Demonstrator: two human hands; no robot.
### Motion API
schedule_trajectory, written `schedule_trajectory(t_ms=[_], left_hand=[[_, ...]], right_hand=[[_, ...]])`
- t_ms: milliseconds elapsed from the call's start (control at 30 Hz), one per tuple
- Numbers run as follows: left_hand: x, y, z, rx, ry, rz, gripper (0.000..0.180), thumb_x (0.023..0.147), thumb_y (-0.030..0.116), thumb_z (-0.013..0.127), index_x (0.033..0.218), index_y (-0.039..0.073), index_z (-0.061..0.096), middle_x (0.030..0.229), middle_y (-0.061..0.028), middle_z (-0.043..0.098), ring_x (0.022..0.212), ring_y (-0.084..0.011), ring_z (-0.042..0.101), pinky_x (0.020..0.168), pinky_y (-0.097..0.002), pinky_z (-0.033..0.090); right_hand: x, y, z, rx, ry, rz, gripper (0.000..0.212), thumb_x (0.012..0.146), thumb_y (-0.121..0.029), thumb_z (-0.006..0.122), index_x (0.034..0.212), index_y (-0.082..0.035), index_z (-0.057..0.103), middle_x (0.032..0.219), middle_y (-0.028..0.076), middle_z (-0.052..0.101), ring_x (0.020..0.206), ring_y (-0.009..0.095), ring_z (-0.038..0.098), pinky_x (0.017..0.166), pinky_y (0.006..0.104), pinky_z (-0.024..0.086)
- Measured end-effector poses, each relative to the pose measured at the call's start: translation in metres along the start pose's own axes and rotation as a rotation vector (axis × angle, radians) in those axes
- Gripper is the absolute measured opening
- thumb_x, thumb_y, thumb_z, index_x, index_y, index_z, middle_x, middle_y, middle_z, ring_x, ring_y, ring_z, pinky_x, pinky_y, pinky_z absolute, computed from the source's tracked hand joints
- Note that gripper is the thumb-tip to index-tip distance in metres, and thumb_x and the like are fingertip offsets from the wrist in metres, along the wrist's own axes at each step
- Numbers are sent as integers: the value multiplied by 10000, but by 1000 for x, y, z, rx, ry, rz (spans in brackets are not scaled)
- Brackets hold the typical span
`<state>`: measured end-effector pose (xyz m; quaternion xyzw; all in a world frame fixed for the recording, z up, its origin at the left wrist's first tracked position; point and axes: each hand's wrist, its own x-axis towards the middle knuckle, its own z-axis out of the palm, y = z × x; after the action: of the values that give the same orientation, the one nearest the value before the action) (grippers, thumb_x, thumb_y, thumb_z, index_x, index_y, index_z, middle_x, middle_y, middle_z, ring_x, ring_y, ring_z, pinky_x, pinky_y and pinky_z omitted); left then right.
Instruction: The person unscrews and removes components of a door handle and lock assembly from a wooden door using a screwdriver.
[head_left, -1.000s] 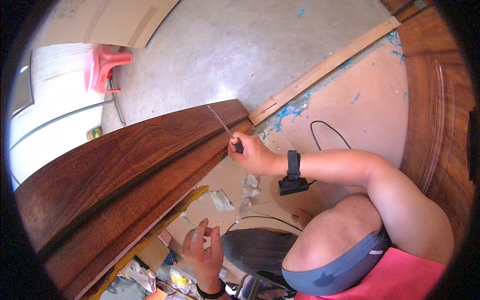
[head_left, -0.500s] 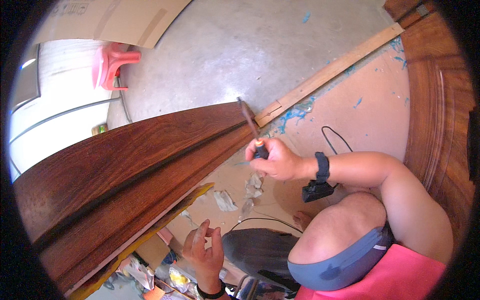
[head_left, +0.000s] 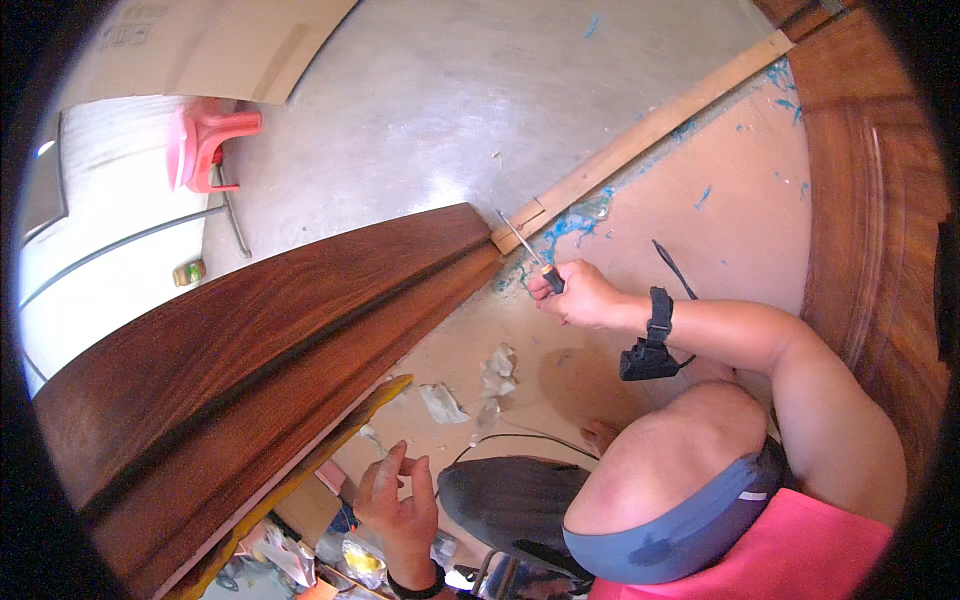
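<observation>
My right hand (head_left: 585, 294) is closed around the dark handle of a screwdriver (head_left: 521, 240). An orange band shows on the handle, and the thin metal shaft points up and to the left. Its tip lies, in the picture, over the near end of a pale wooden strip (head_left: 640, 138), beside the corner of a long dark-brown wooden panel (head_left: 300, 315). Whether the tip touches anything, I cannot tell. Below the panel's lower edge, my left hand (head_left: 398, 505) is raised with bent fingers apart and nothing visible between them.
Crumpled whitish scraps (head_left: 443, 403) and blue shreds (head_left: 575, 228) litter the floor. Another brown wooden panel (head_left: 860, 220) stands at the right. A pink stool (head_left: 205, 140) and a cardboard sheet (head_left: 200, 50) are at upper left. A black cable (head_left: 530, 436) passes by my legs.
My right hand has moved to the right with the screwdriver, whose tip has shifted from the panel's corner to over the strip's end. The left hand keeps nearly the same pose. The view has shifted slightly.
</observation>
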<state>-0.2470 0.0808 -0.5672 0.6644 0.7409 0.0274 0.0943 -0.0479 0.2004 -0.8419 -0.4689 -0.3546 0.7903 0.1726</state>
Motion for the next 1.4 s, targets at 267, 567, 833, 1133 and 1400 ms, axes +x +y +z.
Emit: schedule_trajectory(t_ms=[267, 567, 833, 1133, 1400], left_hand=[[6, 0, -1, 15, -20, 11, 288, 790, 26, 744, 1065, 10, 660, 735, -88, 661, 654, -232, 629, 620, -354, 483], [14, 1, 0, 9, -22, 41, 284, 797, 29, 741, 1068, 8, 657, 734, -91, 662, 652, -237, 635, 620, -343, 487], [9, -5, 0, 5, -47, -28, 289, 792, 32, 745, 1068, 18, 661, 727, -91, 656, 655, -243, 632, 605, -342, 482], [4, -10, 5, -44, -40, -41, 291, 795, 42, 750, 1072, 32, 662, 735, -75, 659, 657, -217, 633, 569, -338, 457], [2, -13, 5, -42, -33, -24, 294, 796, 40, 751, 1073, 18, 656, 734, -75, 659, 656, -219, 632, 543, -332, 450]], right_hand=[[3, 2, -17, 157, 151, 46, 201, 865, -18, 679, 1046, 55, 632, 994, 122, 682, 851, 197, 707, 623, 312, 601], [16, 20, -6, -36, 167, -17, 240, 778, -203, 802, 890, -31, 677, 668, 32, 671, 558, 104, 620, 496, 287, 504], [21, 36, 1, -480, 192, -138, 347, 750, -291, 771, 928, -18, 653, 842, 186, 682, 800, 343, 667, 736, 438, 526], [45, 48, 5, -677, -19, -202, 257, 847, -152, 538, 812, 80, 643, 801, 319, 636, 795, 463, 648, 722, 533, 509], [48, 54, 16, -774, -52, -130, 294, 893, -187, 533, 971, 88, 603, 906, 329, 640, 890, 480, 631, 817, 519, 502]])
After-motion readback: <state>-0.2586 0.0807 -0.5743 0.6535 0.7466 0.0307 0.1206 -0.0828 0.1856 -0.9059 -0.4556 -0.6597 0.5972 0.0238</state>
